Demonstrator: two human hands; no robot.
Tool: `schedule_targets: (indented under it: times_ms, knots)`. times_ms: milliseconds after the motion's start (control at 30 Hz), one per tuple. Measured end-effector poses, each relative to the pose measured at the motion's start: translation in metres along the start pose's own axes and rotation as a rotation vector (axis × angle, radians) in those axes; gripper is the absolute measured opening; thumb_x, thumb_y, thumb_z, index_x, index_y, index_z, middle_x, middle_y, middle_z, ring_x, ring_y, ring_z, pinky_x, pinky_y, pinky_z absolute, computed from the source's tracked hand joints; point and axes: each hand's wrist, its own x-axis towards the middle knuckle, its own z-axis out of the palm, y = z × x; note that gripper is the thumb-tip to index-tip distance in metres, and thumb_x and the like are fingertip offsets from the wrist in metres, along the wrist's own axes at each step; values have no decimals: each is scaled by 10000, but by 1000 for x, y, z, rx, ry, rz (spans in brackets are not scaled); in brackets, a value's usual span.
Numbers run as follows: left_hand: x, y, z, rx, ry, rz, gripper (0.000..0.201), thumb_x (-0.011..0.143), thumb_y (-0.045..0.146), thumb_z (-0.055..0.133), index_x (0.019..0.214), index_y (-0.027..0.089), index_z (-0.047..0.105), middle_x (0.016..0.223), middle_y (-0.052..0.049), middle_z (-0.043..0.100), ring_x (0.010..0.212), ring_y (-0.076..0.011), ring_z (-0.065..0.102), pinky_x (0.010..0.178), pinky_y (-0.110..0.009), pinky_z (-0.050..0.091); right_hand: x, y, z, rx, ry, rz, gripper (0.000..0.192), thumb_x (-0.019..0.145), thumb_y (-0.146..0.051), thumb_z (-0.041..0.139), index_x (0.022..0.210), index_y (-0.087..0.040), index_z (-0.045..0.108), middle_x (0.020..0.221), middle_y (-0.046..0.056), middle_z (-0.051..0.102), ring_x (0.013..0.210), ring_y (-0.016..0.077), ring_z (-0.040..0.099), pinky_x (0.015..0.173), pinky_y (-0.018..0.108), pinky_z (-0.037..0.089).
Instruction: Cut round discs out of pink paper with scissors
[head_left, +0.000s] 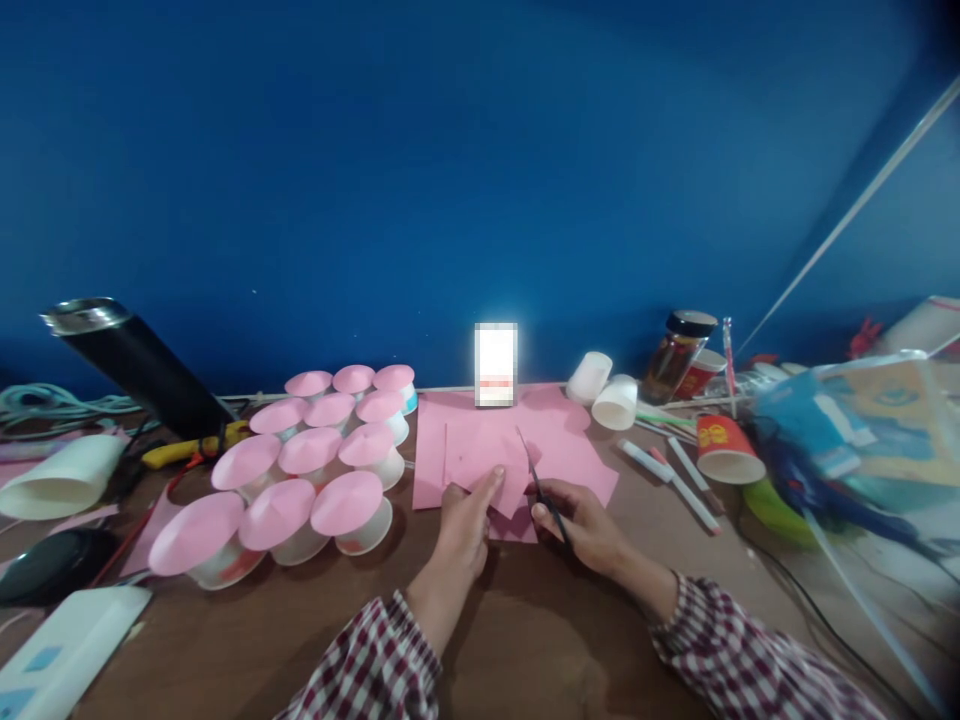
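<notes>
My left hand (471,520) pinches the near edge of a pink paper sheet (484,450), thumb on top. Closed around the handles of dark scissors (534,470), my right hand (576,522) keeps the blades pointing away, against the sheet's right side. More pink paper (429,440) lies beneath, flat on the brown table. To the left, several white paper cups (365,532) stand in rows, each topped with a shallow pink paper cone (346,503).
A bright phone (496,365) stands behind the paper. White cups (616,402), markers (670,475), a red cup (729,450) and a jar (679,355) are to the right. On the left are a black flask (142,370), yellow-handled pliers (191,450) and a power strip (75,645).
</notes>
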Motion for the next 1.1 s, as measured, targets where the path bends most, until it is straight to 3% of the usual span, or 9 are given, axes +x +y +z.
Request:
schedule_targets:
  times_ms: [233,500,600,967,1100]
  knots:
    - [-5,8,6,3,21,19,411,512,355,815,561,178,447,405,85,414,371,-63,378,368,-203,312,1,-1,0,11,6,-14,400,803,-480,606,968,-116,607,589,-15,512,505,110,467,461,222,395]
    - [-6,9,6,-27,-6,20,358,517,328,817,549,152,507,392,76,431,350,-59,380,354,-198,304,1,-2,0,9,6,-23,384,795,-490,612,920,-127,603,616,-10,525,515,110,469,475,221,398]
    - [-5,7,6,-25,19,10,355,506,333,823,564,141,531,421,53,484,388,-79,448,389,-204,365,2,-2,0,6,0,-24,355,796,-488,612,852,-137,596,596,-17,515,505,105,456,472,218,388]
    - [-4,6,4,-54,-117,32,332,564,362,792,641,92,615,533,-62,637,478,-167,584,458,-259,454,1,-8,0,0,-11,-37,305,803,-449,618,764,-151,564,586,-15,520,511,109,464,471,212,386]
    - [-6,9,6,-49,-106,6,308,564,342,793,633,99,618,522,-62,639,488,-176,598,471,-264,466,1,-5,-1,5,-16,-45,279,825,-422,601,815,-144,574,603,-14,520,520,107,465,470,206,381]
